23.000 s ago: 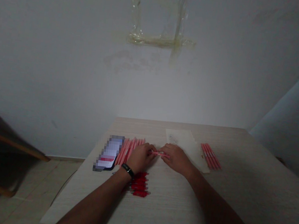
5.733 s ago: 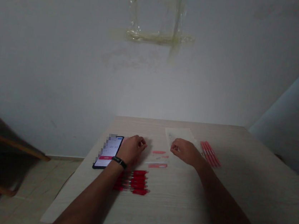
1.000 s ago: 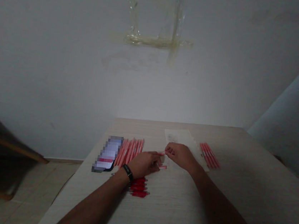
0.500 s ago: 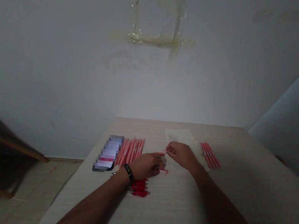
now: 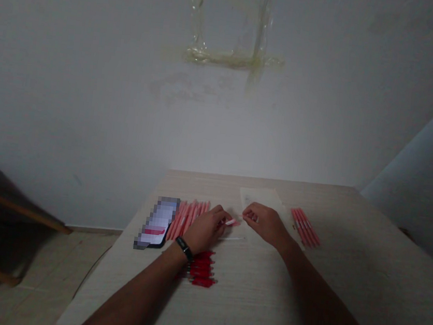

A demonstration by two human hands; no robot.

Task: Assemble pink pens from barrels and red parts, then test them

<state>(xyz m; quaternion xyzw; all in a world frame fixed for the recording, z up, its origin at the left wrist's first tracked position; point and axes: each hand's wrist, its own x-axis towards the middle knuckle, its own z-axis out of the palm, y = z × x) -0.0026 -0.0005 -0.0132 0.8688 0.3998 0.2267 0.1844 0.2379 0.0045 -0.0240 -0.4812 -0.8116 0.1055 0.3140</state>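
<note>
My left hand (image 5: 208, 228), with a dark band at the wrist, is closed on a pink pen part (image 5: 232, 221) that sticks out past the fingertips. Just below it, a thin white stick like a pen refill (image 5: 234, 238) lies on the table. Across from it, my right hand (image 5: 261, 221) is closed in a pinch over a sheet of paper (image 5: 265, 195). A small pale tip shows at its fingers, too small to name. Under my left wrist lie several red pen parts (image 5: 202, 270), partly hidden by the arm.
A row of pink pens (image 5: 186, 219) lies left of my left hand, beside a phone (image 5: 158, 221) with a blurred screen. Several more pink pens (image 5: 305, 227) lie together on the right. The wooden table (image 5: 254, 308) meets a wall with tape on it (image 5: 224, 59).
My left hand has shifted up and slightly left, bringing its pink part up with it. The thin white stick now shows on the table below. My right hand has hardly moved.
</note>
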